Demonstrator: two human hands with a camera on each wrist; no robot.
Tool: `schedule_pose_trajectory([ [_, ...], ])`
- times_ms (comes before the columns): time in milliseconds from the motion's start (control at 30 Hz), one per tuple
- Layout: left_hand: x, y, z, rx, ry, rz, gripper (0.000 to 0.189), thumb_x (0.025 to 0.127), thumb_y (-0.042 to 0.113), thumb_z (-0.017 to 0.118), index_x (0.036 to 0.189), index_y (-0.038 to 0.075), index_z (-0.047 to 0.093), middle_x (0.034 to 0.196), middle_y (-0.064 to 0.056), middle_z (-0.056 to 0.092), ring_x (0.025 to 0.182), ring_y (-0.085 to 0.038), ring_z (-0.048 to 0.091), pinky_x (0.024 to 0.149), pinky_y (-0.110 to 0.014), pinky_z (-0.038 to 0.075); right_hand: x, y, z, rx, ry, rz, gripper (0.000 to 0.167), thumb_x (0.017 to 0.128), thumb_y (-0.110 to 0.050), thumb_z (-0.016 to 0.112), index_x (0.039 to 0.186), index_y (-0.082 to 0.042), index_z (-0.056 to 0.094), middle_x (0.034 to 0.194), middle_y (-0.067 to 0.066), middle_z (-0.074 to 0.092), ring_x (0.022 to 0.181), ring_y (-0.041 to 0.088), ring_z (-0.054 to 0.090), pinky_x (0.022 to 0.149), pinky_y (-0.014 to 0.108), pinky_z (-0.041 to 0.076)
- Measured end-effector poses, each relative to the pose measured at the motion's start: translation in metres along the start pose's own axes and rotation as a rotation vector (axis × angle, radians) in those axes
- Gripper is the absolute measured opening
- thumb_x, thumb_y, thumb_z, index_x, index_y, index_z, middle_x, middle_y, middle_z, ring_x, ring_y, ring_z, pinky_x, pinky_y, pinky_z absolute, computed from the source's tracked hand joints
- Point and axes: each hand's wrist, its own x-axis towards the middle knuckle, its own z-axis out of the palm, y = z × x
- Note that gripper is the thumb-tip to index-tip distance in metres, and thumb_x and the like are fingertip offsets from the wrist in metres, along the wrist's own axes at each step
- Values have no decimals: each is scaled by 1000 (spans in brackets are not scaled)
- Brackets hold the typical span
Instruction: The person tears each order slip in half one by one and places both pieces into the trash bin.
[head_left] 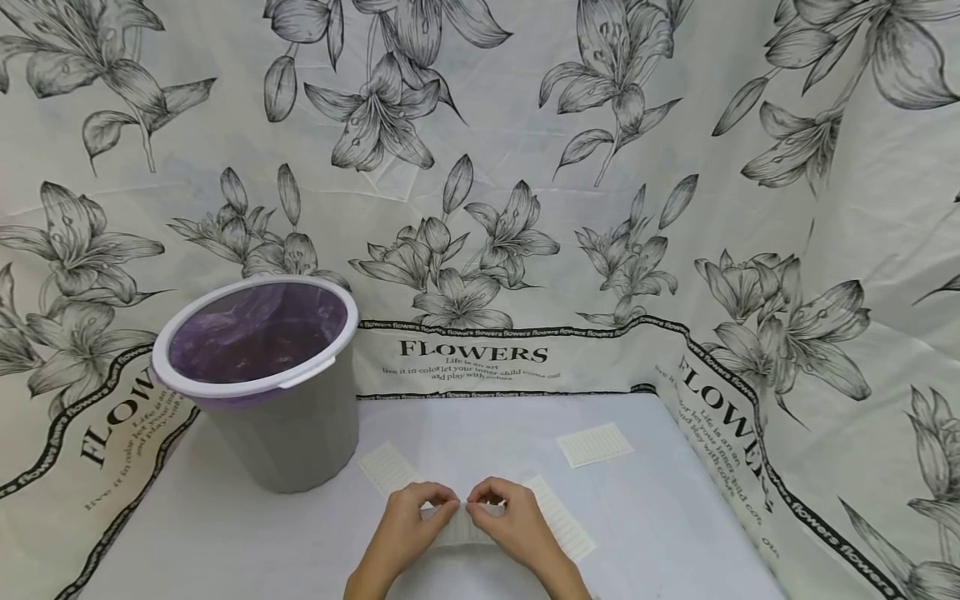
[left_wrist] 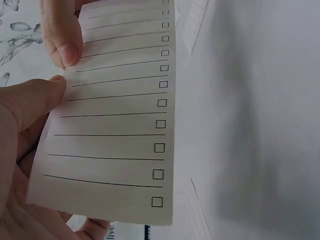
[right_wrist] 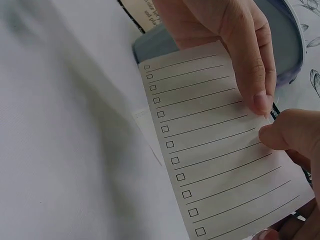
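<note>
Four lined paper sheets show. One, the held sheet [head_left: 462, 530], is between two hands just above the bench [head_left: 645, 533]; it bears a single column of twelve small boxes. The left hand [head_left: 408, 525] and right hand [head_left: 517, 521] each pinch its far edge between thumb and fingers, their fingertips nearly meeting at its middle. Both forearms enter from below, angled inward, with the wrists well apart. Three loose sheets lie on the bench: one left sheet [head_left: 390, 468] and two right sheets [head_left: 594, 445]. One grey bin [head_left: 288, 442] with one purple bag [head_left: 255, 329] inside stands to the left.
</note>
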Motion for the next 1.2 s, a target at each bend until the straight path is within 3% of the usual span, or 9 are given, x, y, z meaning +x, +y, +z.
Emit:
schedule_pose_trajectory([
  [133,-2,-1,0,-20,-38,-11,13,96,29,73,96,17,79,90,12,75,90,-6,68,83,-38,57,0,1,1,6,-22,-3,8,90,-15,75,89,-22,74,87,-12,72,84,2,59,78,24,47],
  [300,-4,-2,1,-31,-33,-10,14,95,30,74,96,17,78,89,12,75,90,-6,68,82,-43,58,0,2,2,17,-32,-9,9,91,-13,74,88,-22,73,85,-11,71,81,1,58,75,22,48],
  [633,-6,-5,3,-57,-11,8,10,95,24,75,94,15,78,88,9,76,85,-2,67,77,-26,56,-2,2,4,12,-33,-11,5,90,-15,76,91,-19,76,87,-11,72,82,0,59,77,24,48],
  [1200,-10,-5,-1,-52,-71,-51,10,96,24,73,92,17,78,92,7,78,89,-8,72,81,-38,60,-4,2,5,70,-99,31,9,92,-24,78,93,-15,76,89,-9,74,81,1,60,74,22,45],
])
